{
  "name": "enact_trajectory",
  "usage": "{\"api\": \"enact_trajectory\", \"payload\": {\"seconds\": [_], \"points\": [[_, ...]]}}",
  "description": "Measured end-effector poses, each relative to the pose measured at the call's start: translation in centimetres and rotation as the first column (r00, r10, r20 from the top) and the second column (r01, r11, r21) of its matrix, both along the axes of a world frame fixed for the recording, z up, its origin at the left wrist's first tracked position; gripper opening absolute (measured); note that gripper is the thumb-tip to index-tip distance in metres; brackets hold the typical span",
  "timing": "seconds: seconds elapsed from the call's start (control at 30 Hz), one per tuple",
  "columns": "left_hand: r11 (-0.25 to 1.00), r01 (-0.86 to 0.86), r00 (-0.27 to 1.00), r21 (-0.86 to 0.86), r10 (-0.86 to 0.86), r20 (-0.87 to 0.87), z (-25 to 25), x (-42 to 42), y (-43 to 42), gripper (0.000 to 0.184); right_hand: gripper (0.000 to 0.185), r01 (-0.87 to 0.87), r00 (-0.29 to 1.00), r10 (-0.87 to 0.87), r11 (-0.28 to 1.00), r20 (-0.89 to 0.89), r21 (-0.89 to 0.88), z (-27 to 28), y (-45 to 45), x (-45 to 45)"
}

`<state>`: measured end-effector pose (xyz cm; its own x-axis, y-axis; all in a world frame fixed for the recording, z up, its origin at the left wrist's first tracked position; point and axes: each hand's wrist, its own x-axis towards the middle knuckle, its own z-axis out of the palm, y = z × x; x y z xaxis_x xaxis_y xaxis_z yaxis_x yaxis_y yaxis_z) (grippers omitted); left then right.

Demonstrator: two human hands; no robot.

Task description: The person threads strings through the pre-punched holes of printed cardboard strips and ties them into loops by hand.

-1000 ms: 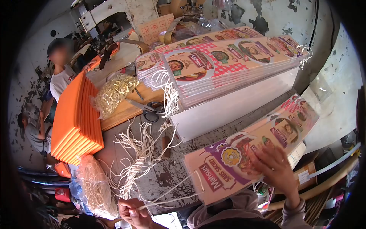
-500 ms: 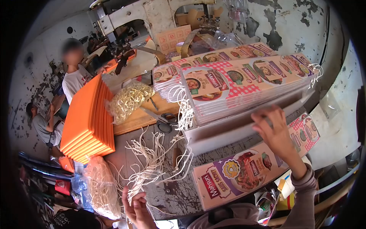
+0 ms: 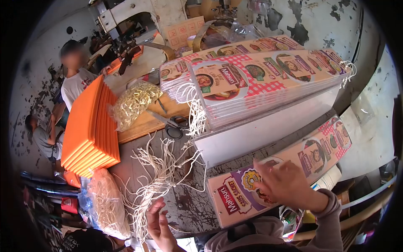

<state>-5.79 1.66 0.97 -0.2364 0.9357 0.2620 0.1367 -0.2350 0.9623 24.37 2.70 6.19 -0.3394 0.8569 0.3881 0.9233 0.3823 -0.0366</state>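
Observation:
My right hand (image 3: 287, 185) is over the printed "Mahsuri" panel (image 3: 312, 157) that lies along the table's near right edge; its fingers are apart and partly blurred, and whether they touch the panel is unclear. My left hand (image 3: 161, 224), fingers apart with nothing in them, is at the near edge beside a loose bunch of white cords (image 3: 157, 168). Behind the panel rises a tall stack of printed panels (image 3: 260, 80) in clear plastic, with white cords (image 3: 196, 113) hanging at its left end. A white board side (image 3: 268, 130) faces me below the stack.
Black scissors (image 3: 173, 126) and a bag of gold-coloured clips (image 3: 136, 103) lie on a wooden board. Orange folded pieces (image 3: 90, 130) stand at left, above a bag of cords (image 3: 107, 201). Two people (image 3: 75, 80) are at the far left. A person's dark cap (image 3: 84, 241) shows at bottom left.
My left hand has let go of the cord it held a second ago and opened. My right hand lifted off the panel toward the stack, then came back down over the panel's left part.

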Motion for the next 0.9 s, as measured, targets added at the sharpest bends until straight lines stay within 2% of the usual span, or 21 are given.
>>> {"api": "enact_trajectory", "payload": {"seconds": [0.03, 0.07, 0.1, 0.13, 0.17, 0.2, 0.23, 0.27, 0.3, 0.33, 0.37, 0.4, 0.47, 0.53, 0.6, 0.67, 0.7, 0.77, 0.8, 0.9], "points": [[0.997, 0.027, 0.998, -0.076, -0.031, -0.054, 0.1, 0.1, -0.3, 0.028, 0.028, 0.003, 1.0, -0.003, 1.0, 0.001, 0.005, 0.4, -0.9, -0.3], [0.987, 0.048, 0.992, -0.153, -0.065, -0.107, 0.1, 0.1, -0.5, 0.026, 0.027, -0.082, 0.996, 0.076, 0.977, -0.04, -0.194, 0.8, -1.7, -0.6], [0.993, 0.102, 0.985, -0.059, -0.109, -0.132, -0.3, 0.3, 0.1, 0.031, 0.029, -0.172, 0.985, 0.147, 0.907, -0.094, -0.385, 1.1, -2.4, -0.8], [0.993, 0.1, 0.986, -0.06, -0.107, -0.131, -0.2, 0.3, 0.0, 0.031, 0.029, -0.174, 0.984, 0.149, 0.906, -0.094, -0.386, 1.5, -2.7, -1.1], [0.965, 0.223, 0.918, -0.14, -0.256, -0.304, 0.6, 0.4, -0.1, 0.028, 0.028, -0.242, 0.97, 0.224, 0.873, -0.093, -0.423, 1.8, -3.1, -1.5], [0.915, 0.326, 0.797, -0.239, -0.402, -0.451, 1.2, 0.6, -0.2, 0.026, 0.029, -0.306, 0.95, 0.296, 0.834, -0.097, -0.459, 1.9, -3.5, -1.7], [0.924, 0.315, 0.667, -0.216, -0.378, -0.642, 1.7, 1.0, -0.3, 0.03, 0.029, -0.306, 0.95, 0.295, 0.832, -0.098, -0.462, 1.4, -3.8, -1.9], [0.924, 0.316, 0.668, -0.217, -0.379, -0.641, 1.7, 0.9, -0.5, 0.03, 0.03, -0.384, 0.923, 0.339, 0.804, -0.18, -0.453, 0.3, -4.0, -2.1], [0.949, 0.219, 0.628, -0.227, -0.315, -0.711, 1.7, 0.7, -0.6, 0.031, 0.031, -0.46, 0.887, 0.38, 0.774, -0.261, -0.436, -0.4, -4.3, -2.2], [0.966, 0.119, 0.577, -0.228, -0.254, -0.776, 1.8, 0.4, -0.7, 0.032, 0.031, -0.459, 0.888, 0.38, 0.774, -0.26, -0.437, -0.7, -4.7, -2.4], [0.975, 0.134, 0.441, -0.178, -0.22, -0.87, 2.0, -0.6, -0.9, 0.032, 0.032, -0.471, 0.879, 0.382, 0.781, -0.284, -0.41, -1.0, -5.0, -2.6], [0.96, 0.05, 0.462, -0.275, -0.266, -0.846, 2.0, -1.3, -1.6, 0.032, 0.034, -0.483, 0.871, 0.384, 0.788, -0.307, -0.381, -1.0, -5.2, -2.7], [0.956, 0.032, 0.338, -0.292, -0.286, -0.897, 0.5, -4.3, -3.0, 0.022, 0.036, -0.472, 0.877, 0.375, 0.787, -0.301, -0.396, -0.8, -5.7, -2.8], [0.959, 0.02, 0.35, -0.283, -0.272, -0.896, 0.0, -4.8, -3.7, 0.021, 0.038, -0.461, 0.884, 0.363, 0.787, -0.296, -0.41, -0.7, -6.1, -3.1], [0.96, 0.006, 0.362, -0.281, -0.264, -0.894, -0.2, -5.2, -4.0, 0.02, 0.039, -0.497, 0.867, 0.419, 0.681, -0.27, -0.537, -0.8, -6.6, -3.6], [0.931, 0.049, 0.651, -0.362, -0.304, -0.695, 0.2, -5.2, -4.0, 0.022, 0.041, -0.547, 0.837, 0.44, 0.664, -0.325, -0.51, -1.5, -6.6, -4.6], [0.931, 0.05, 0.65, -0.362, -0.306, -0.696, 0.1, -5.3, -4.0, 0.022, 0.044, -0.595, 0.804, 0.462, 0.644, -0.375, -0.481, -2.0, -6.5, -5.3], [0.986, 0.077, 0.537, -0.15, -0.168, -0.827, -0.1, -5.5, -3.9, 0.024, 0.044, -0.65, 0.758, 0.484, 0.613, -0.437, -0.448, -3.2, -6.0, -7.1], [0.986, 0.078, 0.535, -0.15, -0.168, -0.828, 0.4, -5.1, -3.9, 0.024, 0.044, -0.703, 0.707, 0.505, 0.581, -0.496, -0.41, -3.9, -5.7, -8.1], [0.987, 0.097, 0.565, -0.128, -0.16, -0.809, 1.9, -2.9, -4.4, 0.024, 0.044, -0.728, 0.655, 0.491, 0.614, -0.574, -0.306, -5.8, -5.6, -11.1]]}}
